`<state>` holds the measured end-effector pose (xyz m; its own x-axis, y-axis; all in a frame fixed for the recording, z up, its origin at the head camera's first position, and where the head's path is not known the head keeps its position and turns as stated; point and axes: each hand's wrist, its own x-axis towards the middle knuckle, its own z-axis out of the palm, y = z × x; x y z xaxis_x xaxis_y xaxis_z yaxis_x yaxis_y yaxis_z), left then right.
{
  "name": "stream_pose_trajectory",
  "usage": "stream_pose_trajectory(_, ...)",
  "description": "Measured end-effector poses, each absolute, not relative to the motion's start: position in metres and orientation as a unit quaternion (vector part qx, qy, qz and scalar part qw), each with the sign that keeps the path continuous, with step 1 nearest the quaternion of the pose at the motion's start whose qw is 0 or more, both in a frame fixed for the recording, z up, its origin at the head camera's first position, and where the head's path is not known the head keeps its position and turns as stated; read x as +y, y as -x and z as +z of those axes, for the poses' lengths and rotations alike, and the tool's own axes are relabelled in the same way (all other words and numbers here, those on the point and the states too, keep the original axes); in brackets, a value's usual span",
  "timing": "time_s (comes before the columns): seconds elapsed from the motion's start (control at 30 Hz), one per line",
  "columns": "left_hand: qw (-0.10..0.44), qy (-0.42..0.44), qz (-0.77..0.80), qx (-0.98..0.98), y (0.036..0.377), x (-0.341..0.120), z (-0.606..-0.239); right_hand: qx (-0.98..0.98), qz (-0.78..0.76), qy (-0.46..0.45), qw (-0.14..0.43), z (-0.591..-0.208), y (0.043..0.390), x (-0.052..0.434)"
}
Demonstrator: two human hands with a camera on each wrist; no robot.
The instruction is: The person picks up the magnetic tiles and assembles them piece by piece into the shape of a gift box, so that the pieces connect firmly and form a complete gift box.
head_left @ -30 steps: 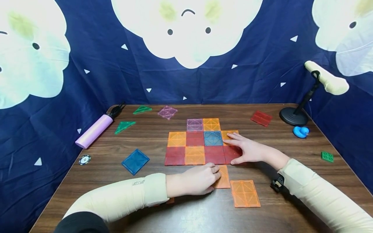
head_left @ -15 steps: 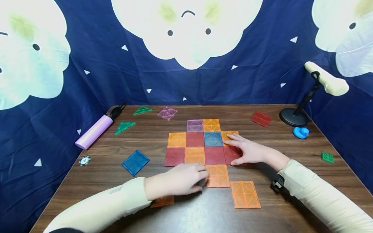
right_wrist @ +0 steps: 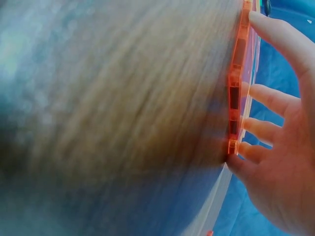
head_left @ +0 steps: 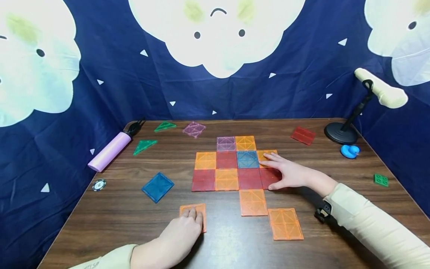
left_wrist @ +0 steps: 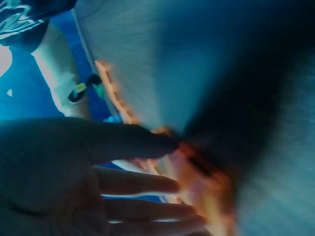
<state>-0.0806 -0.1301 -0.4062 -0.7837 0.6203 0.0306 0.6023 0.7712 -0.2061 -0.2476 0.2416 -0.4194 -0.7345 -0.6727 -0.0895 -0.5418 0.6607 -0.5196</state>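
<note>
My left hand reaches over an orange square magnetic tile at the front left, its fingers resting on the top. In the left wrist view, the thumb comes to the edge of that tile, and the fingers lie straight and blurred across it. My right hand lies spread over the right end of a flat tile pattern, touching a red tile and an orange tile. That pattern joins purple, orange, red and blue squares. An orange tile juts from its front edge, with another orange tile to the right.
A loose blue tile, a poker chip, green triangles and a purple pump are on the left. At the back lie a purple tile and a red tile. A microphone stand, blue duck and green brick stand right.
My left hand has left the orange tile at the front of the pattern and moved left and nearer, onto a loose orange tile. The right hand has stayed in place.
</note>
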Motion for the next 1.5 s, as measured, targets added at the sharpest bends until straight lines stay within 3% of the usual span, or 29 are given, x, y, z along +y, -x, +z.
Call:
stream_pose_trajectory(0.1, 0.120, 0.375, 0.088, -0.915, 0.091, -0.129, -0.412, 0.903, -0.236, 0.333, 0.136, -0.421, 0.247, 0.243)
stream_pose_trajectory(0.17, 0.129, 0.398, 0.075, -0.905, 0.100, -0.126, -0.413, 0.904, -0.234, 0.332, 0.134, -0.422, 0.246, 0.244)
stream_pose_trajectory(0.7, 0.084, 0.483, 0.030, -0.871, 0.142, -0.094, -0.416, 0.905, -0.231, 0.332, 0.131, -0.420, 0.245, 0.245)
stream_pose_trajectory(1.0, 0.011, 0.467, 0.011, -0.884, 0.150, -0.084, -0.407, 0.904, -0.254, 0.320, 0.128, -0.419, 0.246, 0.242)
stream_pose_trajectory(1.13, -0.016, 0.459, -0.005, -0.888, 0.161, -0.075, -0.404, 0.892, -0.365, 0.236, 0.128, -0.412, 0.242, 0.243)
stream_pose_trajectory(1.33, -0.059, 0.454, -0.004, -0.889, 0.175, -0.061, -0.405, 0.755, -0.623, 0.041, 0.201, -0.400, 0.225, 0.253)
stream_pose_trajectory(1.5, -0.041, 0.469, 0.031, -0.882, 0.177, -0.055, -0.408, 0.694, -0.686, 0.005, 0.218, -0.402, 0.214, 0.257)
